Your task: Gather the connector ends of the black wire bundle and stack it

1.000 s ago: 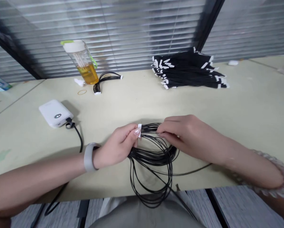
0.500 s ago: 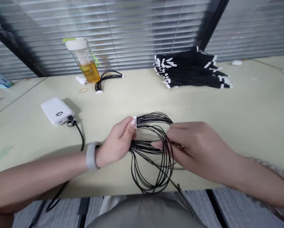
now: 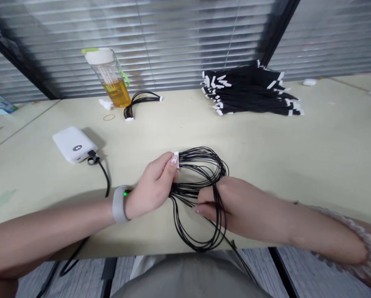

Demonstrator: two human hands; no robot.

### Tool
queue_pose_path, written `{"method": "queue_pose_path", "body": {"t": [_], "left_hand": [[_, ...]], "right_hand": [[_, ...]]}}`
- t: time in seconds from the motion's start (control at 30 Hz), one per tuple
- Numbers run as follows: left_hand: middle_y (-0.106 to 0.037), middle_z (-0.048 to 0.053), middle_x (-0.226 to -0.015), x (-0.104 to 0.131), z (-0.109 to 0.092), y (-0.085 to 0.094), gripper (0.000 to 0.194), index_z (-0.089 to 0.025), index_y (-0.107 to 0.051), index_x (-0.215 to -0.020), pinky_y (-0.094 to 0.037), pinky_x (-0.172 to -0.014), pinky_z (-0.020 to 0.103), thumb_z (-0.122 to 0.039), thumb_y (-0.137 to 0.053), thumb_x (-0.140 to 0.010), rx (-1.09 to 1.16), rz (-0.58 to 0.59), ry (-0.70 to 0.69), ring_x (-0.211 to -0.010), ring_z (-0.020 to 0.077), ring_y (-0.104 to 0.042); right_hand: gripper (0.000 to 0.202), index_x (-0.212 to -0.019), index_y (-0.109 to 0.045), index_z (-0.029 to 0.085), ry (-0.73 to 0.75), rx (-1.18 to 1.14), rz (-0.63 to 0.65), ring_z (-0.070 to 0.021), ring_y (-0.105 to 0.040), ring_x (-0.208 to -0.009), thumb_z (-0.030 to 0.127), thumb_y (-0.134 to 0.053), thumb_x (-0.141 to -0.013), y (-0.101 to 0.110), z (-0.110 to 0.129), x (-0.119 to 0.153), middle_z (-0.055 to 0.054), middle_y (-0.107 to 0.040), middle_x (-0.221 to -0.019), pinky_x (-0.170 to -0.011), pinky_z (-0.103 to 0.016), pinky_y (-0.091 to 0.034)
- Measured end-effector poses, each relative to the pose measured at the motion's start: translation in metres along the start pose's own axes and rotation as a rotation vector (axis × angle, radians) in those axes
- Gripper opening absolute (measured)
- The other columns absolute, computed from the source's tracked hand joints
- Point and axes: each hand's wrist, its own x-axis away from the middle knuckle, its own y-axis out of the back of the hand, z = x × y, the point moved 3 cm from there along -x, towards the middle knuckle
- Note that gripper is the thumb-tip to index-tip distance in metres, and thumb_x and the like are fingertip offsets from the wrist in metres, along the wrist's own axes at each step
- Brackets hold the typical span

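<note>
In the head view, my left hand (image 3: 156, 182) is closed on a black wire harness (image 3: 200, 155), its thumb pressing the white connector (image 3: 176, 159) at the harness end. Thin black wires loop out to the right of that connector and curve back under the left hand. My right hand (image 3: 235, 203) reaches through the loops, thumb and forefinger pinched at the wires on their lower side. Some strands pass over its fingers, and which ones it grips is partly hidden. A few loose wires hang down over the table's front edge.
A pile of black harnesses (image 3: 253, 93) with white connectors lies at the back right. Behind my left hand are a bottle of amber liquid (image 3: 117, 91), a single short harness (image 3: 142, 100), a rubber band (image 3: 109, 117) and a white power bank (image 3: 73, 145) with a black cable.
My right hand has moved down and a little left, from the upper wires to the lower ones, and the upper loop is now rounded out. My left hand stays in place.
</note>
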Motion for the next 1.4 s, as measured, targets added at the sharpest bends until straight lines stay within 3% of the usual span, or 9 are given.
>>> {"method": "queue_pose_path", "body": {"t": [0.57, 0.77, 0.93, 1.03, 1.1, 1.17, 1.23, 1.3, 1.4], "left_hand": [[-0.042, -0.003, -0.061, 0.000, -0.001, 0.000, 0.035, -0.018, -0.040, -0.067, -0.035, -0.056, 0.025, -0.033, -0.030, -0.097, -0.012, 0.012, -0.012, -0.057, 0.0104, -0.040], [-0.042, -0.003, -0.061, 0.000, 0.001, 0.001, 0.036, -0.018, -0.041, -0.067, -0.035, -0.055, 0.024, -0.033, -0.030, -0.097, 0.000, 0.001, -0.012, -0.057, 0.0101, -0.040], [-0.043, -0.003, -0.061, -0.001, 0.002, 0.000, 0.035, -0.017, -0.041, -0.067, -0.035, -0.055, 0.024, -0.032, -0.031, -0.097, 0.006, 0.002, -0.012, -0.057, 0.0100, -0.040], [-0.043, -0.003, -0.061, -0.001, 0.003, 0.000, 0.035, -0.017, -0.041, -0.067, -0.035, -0.055, 0.024, -0.031, -0.030, -0.097, 0.011, -0.001, -0.028, -0.057, 0.0100, -0.041], [-0.043, -0.003, -0.061, -0.001, 0.004, 0.001, 0.036, -0.018, -0.041, -0.067, -0.035, -0.055, 0.023, -0.031, -0.030, -0.097, 0.020, 0.005, -0.036, -0.056, 0.0098, -0.040], [-0.043, -0.003, -0.060, -0.001, 0.004, 0.000, 0.035, -0.018, -0.041, -0.066, -0.035, -0.054, 0.023, -0.031, -0.030, -0.097, 0.025, 0.032, -0.046, -0.056, 0.0096, -0.040], [-0.043, -0.003, -0.060, 0.000, 0.003, 0.000, 0.035, -0.017, -0.041, -0.067, -0.035, -0.053, 0.023, -0.031, -0.031, -0.097, 0.025, 0.072, -0.061, -0.055, 0.0092, -0.040], [-0.042, -0.003, -0.061, 0.001, 0.002, -0.001, 0.034, -0.017, -0.041, -0.068, -0.035, -0.053, 0.022, -0.031, -0.031, -0.097, 0.029, 0.107, -0.080, -0.055, 0.0089, -0.039], [-0.042, -0.003, -0.062, 0.002, 0.000, -0.001, 0.034, -0.017, -0.042, -0.069, -0.035, -0.053, 0.022, -0.032, -0.031, -0.097, 0.041, 0.129, -0.110, -0.055, 0.0088, -0.039]], "right_hand": [[0.015, -0.067, -0.052, 0.019, -0.001, 0.000, -0.014, -0.0078, -0.041, -0.053, 0.014, -0.045, -0.079, 0.003, 0.001, 0.003, 0.003, -0.053, -0.060, -0.051, -0.020, -0.032], [0.016, -0.060, -0.052, 0.018, -0.080, 0.455, -0.249, -0.0108, -0.041, -0.044, 0.015, -0.046, -0.075, 0.017, -0.006, 0.011, 0.000, -0.052, -0.049, -0.046, -0.026, -0.021], [0.016, -0.070, -0.061, 0.020, -0.128, 0.784, -0.444, -0.0153, -0.042, -0.035, 0.022, -0.048, -0.079, 0.027, -0.020, 0.015, 0.000, -0.050, -0.041, -0.042, -0.027, -0.016], [0.016, -0.086, -0.067, 0.018, -0.081, 0.642, -0.724, -0.0176, -0.054, -0.043, 0.022, -0.053, -0.079, 0.043, -0.021, 0.022, -0.002, -0.062, -0.054, -0.042, -0.030, -0.034], [0.027, -0.106, -0.065, 0.019, 0.026, 0.375, -0.956, -0.0220, -0.066, -0.074, 0.018, -0.055, -0.080, 0.054, -0.015, 0.030, -0.007, -0.071, -0.093, -0.060, -0.034, -0.049], [0.038, -0.119, -0.059, 0.026, 0.126, 0.045, -1.136, -0.0238, -0.060, -0.106, 0.015, -0.055, -0.083, 0.060, -0.009, 0.037, -0.004, -0.058, -0.126, -0.082, -0.038, -0.051], [0.031, -0.111, -0.063, 0.031, 0.167, -0.217, -1.231, -0.0214, -0.061, -0.104, 0.015, -0.053, -0.086, 0.059, -0.004, 0.041, -0.001, -0.059, -0.124, -0.083, -0.038, -0.052], [0.020, -0.099, -0.067, 0.028, 0.199, -0.328, -1.214, -0.0164, -0.067, -0.078, 0.017, -0.056, -0.086, 0.054, -0.001, 0.039, -0.001, -0.067, -0.099, -0.068, -0.034, -0.055], [0.030, -0.114, -0.057, 0.023, 0.202, -0.259, -0.906, -0.0112, -0.062, -0.057, 0.017, -0.059, -0.084, 0.041, -0.004, 0.025, 0.004, -0.064, -0.070, -0.055, -0.027, -0.051]]}}
